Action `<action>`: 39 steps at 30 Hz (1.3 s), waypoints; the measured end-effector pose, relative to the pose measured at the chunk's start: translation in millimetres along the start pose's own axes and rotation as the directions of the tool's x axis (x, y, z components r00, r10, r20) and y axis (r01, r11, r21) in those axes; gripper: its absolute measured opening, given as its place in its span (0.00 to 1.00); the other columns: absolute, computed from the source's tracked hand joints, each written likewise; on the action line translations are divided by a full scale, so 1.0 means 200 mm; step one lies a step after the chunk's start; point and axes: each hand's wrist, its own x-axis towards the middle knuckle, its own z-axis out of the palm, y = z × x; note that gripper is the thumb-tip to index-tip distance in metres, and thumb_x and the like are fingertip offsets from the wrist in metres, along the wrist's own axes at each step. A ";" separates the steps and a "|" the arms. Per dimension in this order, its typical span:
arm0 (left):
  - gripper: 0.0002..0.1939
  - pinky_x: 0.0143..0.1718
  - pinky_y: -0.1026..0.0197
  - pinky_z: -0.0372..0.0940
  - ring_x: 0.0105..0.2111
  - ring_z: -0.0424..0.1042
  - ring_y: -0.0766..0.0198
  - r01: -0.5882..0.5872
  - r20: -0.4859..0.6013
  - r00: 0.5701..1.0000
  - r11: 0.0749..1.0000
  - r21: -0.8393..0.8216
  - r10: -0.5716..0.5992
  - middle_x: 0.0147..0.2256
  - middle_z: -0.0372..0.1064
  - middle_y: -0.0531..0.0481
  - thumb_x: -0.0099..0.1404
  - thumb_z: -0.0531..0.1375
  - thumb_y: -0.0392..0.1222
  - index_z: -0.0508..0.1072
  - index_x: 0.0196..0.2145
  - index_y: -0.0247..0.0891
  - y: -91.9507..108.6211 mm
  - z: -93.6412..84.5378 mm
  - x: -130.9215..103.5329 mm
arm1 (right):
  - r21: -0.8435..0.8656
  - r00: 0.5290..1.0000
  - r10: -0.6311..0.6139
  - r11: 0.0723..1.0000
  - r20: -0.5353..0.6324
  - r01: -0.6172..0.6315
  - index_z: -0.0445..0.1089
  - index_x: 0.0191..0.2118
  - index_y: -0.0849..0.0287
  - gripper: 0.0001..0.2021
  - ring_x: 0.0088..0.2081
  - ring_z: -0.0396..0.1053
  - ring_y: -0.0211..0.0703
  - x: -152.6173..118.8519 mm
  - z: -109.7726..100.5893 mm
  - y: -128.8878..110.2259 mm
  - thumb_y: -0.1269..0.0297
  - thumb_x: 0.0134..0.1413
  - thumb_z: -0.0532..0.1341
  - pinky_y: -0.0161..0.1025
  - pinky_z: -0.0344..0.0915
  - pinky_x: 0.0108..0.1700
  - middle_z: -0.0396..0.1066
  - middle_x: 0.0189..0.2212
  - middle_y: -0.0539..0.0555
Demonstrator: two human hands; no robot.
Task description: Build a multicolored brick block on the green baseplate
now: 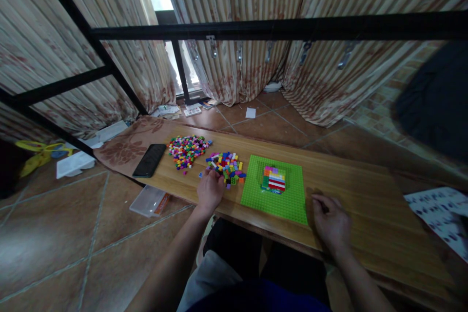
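My left hand (211, 188) is at the near left edge of a pile of larger mixed bricks (230, 165); its fingertips point into the bricks, and whether they pinch one is hidden. A green studded baseplate (252, 190) lies on the wooden table, bearing a small block built of colored bricks (274, 180) with red, white, yellow, orange and green rows. Right of the baseplate, my right hand (332, 219) rests on the table with its fingers curled, and anything inside them is too small to make out.
A heap of tiny colored pieces (187, 150) and a black phone (149, 160) lie on the table's left part. Below that edge, a clear plastic box (149, 201) sits on the floor. A black metal rail (256, 28) crosses beyond the table (365, 195).
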 end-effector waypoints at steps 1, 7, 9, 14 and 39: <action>0.07 0.38 0.58 0.64 0.38 0.72 0.58 0.006 0.008 1.000 1.000 -0.002 -0.006 0.43 0.69 0.44 0.64 0.56 0.42 0.72 0.32 0.38 0.00 0.00 0.00 | 0.006 1.000 0.002 1.000 -0.001 -0.002 0.75 0.36 0.60 0.18 0.33 0.70 0.46 0.00 0.00 0.00 0.54 0.56 0.53 0.43 0.66 0.38 0.73 0.35 0.59; 0.08 0.38 0.59 0.64 0.40 0.71 0.58 0.013 0.004 1.000 0.999 -0.034 -0.013 0.43 0.69 0.44 0.65 0.55 0.43 0.71 0.32 0.38 -0.01 0.01 0.00 | 0.006 1.000 -0.017 1.000 -0.007 0.017 0.75 0.36 0.60 0.17 0.34 0.70 0.47 0.00 0.00 0.00 0.54 0.56 0.53 0.43 0.66 0.38 0.73 0.35 0.59; 0.08 0.38 0.59 0.64 0.40 0.71 0.57 0.009 -0.006 1.000 0.999 -0.032 -0.009 0.43 0.69 0.44 0.66 0.55 0.43 0.71 0.33 0.38 -0.02 0.01 -0.01 | 0.002 1.000 -0.014 1.000 -0.011 0.015 0.75 0.36 0.60 0.17 0.34 0.70 0.47 0.00 0.00 0.00 0.54 0.56 0.53 0.43 0.66 0.38 0.73 0.35 0.59; 0.08 0.37 0.59 0.64 0.41 0.71 0.58 -0.025 -0.026 0.999 1.000 0.003 0.025 0.44 0.68 0.44 0.67 0.53 0.43 0.70 0.35 0.39 -0.03 0.03 -0.03 | 0.005 1.000 -0.016 1.000 -0.002 0.016 0.75 0.36 0.60 0.17 0.35 0.70 0.48 0.00 0.01 0.01 0.54 0.56 0.53 0.43 0.66 0.39 0.73 0.36 0.59; 0.09 0.42 0.61 0.66 0.38 0.72 0.63 -0.435 -0.102 0.887 0.738 -0.516 0.451 0.36 0.73 0.48 0.63 0.55 0.29 0.72 0.38 0.37 0.29 0.09 -0.03 | 0.009 1.000 -0.028 1.000 -0.006 0.028 0.74 0.35 0.59 0.16 0.35 0.71 0.47 0.01 0.01 0.00 0.55 0.57 0.53 0.43 0.66 0.40 0.73 0.36 0.58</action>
